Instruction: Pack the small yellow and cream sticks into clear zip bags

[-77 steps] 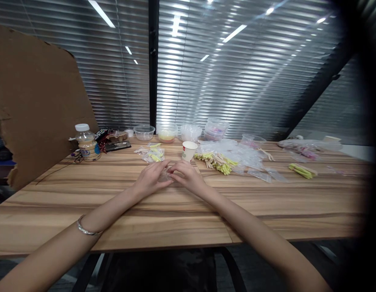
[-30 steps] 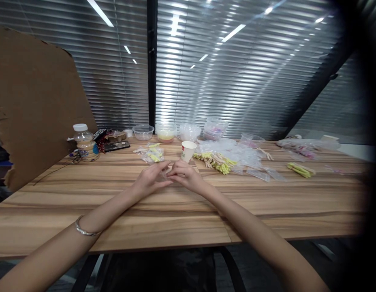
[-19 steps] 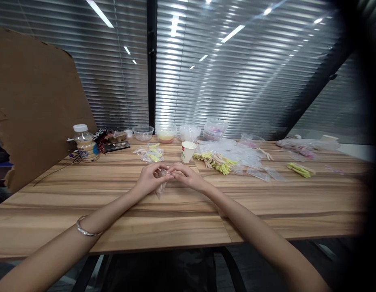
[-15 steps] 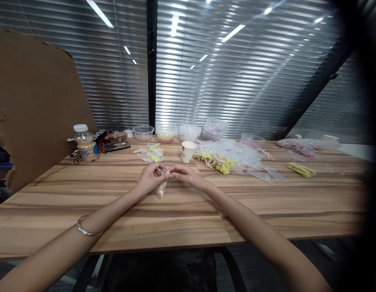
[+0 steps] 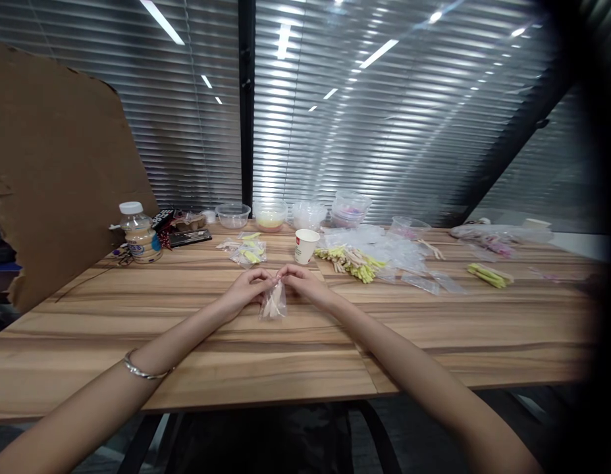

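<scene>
Between my hands hangs a small clear plastic bag (image 5: 274, 305) with pale, stick-like pieces inside. My left hand (image 5: 247, 289) pinches its top edge from the left, and a silver bangle circles that wrist. From the other side my right hand (image 5: 303, 283) pinches the same edge, its fingertips almost meeting the left ones. Just beyond the hands stands a white paper cup (image 5: 305, 247). Several filled small bags (image 5: 249, 251) with yellow-green and pale pieces lie behind my left hand. To the right is a pile of yellow-green and beige sticks (image 5: 352, 262).
Flat clear plastic bags (image 5: 389, 247) spread behind the stick pile. Clear plastic tubs (image 5: 233, 216) line the back by the blinds. A white-capped bottle (image 5: 139, 234) and a black flat box (image 5: 190, 237) stand left, near a cardboard panel (image 5: 63, 151). A yellow-green bundle (image 5: 488, 276) lies right.
The plastic bag has turned and shifted slightly right, so its pale contents now face me. Both hands have changed their grip along its top edge.
</scene>
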A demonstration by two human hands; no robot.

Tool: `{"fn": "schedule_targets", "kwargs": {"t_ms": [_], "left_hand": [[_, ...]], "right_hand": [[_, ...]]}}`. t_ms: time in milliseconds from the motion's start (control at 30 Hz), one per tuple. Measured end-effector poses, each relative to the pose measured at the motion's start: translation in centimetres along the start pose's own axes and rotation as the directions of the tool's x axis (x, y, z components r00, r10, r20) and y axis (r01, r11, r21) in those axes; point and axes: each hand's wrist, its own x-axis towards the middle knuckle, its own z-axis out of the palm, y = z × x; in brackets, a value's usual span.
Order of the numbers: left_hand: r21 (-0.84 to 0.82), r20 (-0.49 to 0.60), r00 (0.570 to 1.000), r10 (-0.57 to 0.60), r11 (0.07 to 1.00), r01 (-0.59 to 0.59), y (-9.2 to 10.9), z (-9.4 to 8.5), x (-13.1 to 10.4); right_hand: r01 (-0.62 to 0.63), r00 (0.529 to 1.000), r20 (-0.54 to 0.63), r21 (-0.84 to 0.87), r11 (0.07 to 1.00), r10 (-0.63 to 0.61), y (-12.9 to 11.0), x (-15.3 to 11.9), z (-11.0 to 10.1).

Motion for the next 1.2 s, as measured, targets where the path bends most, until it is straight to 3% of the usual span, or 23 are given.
{"fn": "schedule_targets", "kwargs": {"t_ms": [200,367,567,767,1033,1200], "left_hand": [[-0.093,0.079,0.997,-0.017,0.995,0.024,-0.14,-0.11,0.11],[-0.076,0.08,0.997,-0.019,0.997,0.025,0.03,0.09,0.15],[-0.085,0.08,0.997,0.013,0.996,-0.006,0.07,0.11,0.07],[-0.093,0.073,0.997,0.021,0.996,-0.014,-0.16,-0.11,0.14],[-0.002,0.055,0.998,0.035,0.999,-0.035,0.03,-0.04,0.09],[0.191,0.117,0.99,0.08,0.976,-0.101,-0.2,0.04,0.48]], "right_hand": [[0.012,0.998,-0.056,0.079,0.997,-0.007,0.16,-0.01,-0.16],[0.05,0.999,-0.016,0.094,0.994,-0.049,0.17,-0.12,-0.1],[0.107,0.993,-0.048,0.029,0.994,-0.106,0.49,-0.08,-0.08],[0.076,0.997,-0.018,0.056,0.996,-0.075,0.28,-0.07,-0.07],[0.125,0.991,-0.05,-0.035,0.991,-0.127,0.66,0.18,-0.07],[0.115,0.991,-0.061,-0.041,0.993,-0.117,0.94,0.15,0.11]]}}
